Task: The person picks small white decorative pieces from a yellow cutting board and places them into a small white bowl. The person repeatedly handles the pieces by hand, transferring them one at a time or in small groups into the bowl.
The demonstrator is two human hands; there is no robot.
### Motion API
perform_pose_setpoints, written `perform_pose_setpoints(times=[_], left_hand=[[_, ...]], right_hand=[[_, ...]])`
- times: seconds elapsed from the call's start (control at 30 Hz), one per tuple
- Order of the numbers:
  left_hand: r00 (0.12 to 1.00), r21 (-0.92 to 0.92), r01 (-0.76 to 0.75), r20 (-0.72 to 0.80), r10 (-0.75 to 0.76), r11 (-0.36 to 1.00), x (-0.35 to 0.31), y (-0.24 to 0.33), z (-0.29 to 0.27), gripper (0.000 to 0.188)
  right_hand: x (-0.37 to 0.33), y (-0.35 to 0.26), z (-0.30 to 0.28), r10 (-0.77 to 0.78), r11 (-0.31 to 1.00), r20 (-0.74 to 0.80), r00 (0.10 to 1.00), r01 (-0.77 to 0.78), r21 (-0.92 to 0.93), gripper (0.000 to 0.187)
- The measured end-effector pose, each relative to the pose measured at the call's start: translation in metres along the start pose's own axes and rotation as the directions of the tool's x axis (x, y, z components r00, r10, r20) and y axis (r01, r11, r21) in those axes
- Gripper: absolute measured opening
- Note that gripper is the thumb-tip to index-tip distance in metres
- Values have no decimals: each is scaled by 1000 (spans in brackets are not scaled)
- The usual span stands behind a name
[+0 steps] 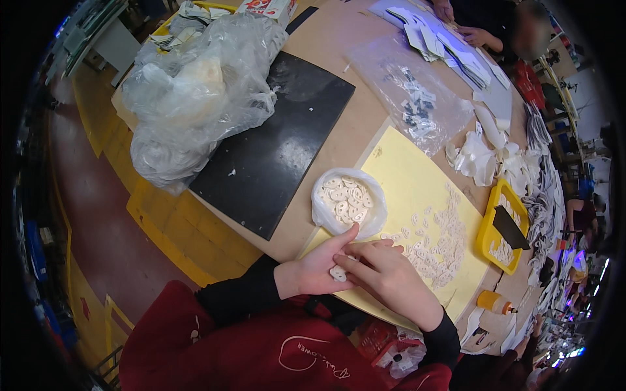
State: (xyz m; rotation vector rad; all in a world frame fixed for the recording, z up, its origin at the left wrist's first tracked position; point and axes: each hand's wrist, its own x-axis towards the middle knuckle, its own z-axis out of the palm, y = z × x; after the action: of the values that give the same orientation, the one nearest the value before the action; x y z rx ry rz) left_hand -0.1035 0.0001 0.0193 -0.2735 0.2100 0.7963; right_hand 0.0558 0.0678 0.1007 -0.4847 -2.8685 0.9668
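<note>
Palm up, my left hand (315, 268) cradles a few small white oval pieces with holes (338, 274); its thumb points up and its fingers are mostly hidden behind the other hand. My right hand (393, 280) reaches across from the right, its bent fingers pressed on the pieces in the left palm. Just beyond both hands stands a round tub lined with a white plastic bag (319, 212), holding many similar pieces (349, 199). More of them lie loosely spread (443, 251) over a yellow board (401, 156) on the right.
A black mat (280, 143) and a heap of clear plastic bags (202, 98) lie at left. On the right are a yellow tray (483, 238) with a dark strip across it and an orange-yellow bottle (493, 302). Another person's hand (475, 36) rests near stacked white pieces at far right.
</note>
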Motion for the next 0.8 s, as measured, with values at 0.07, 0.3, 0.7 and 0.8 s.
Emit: perform_pose_setpoints(times=[0.07, 0.3, 0.7, 0.8], left_hand=[[1000, -34, -7, 16, 8, 999, 3, -2, -5, 68], [991, -125, 55, -114, -69, 991, 12, -5, -11, 66], [929, -261, 40, 366, 60, 965, 28, -8, -54, 59], [970, -243, 3, 238, 57, 970, 15, -6, -34, 61]], right_hand=[[-4, 3, 7, 16, 998, -33, 999, -14, 54, 44], [-14, 14, 3, 125, 960, -87, 988, -98, 263, 37], [3, 1, -32, 328, 929, -224, 918, -270, 253, 48], [16, -3, -26, 289, 956, -312, 905, -254, 147, 43]])
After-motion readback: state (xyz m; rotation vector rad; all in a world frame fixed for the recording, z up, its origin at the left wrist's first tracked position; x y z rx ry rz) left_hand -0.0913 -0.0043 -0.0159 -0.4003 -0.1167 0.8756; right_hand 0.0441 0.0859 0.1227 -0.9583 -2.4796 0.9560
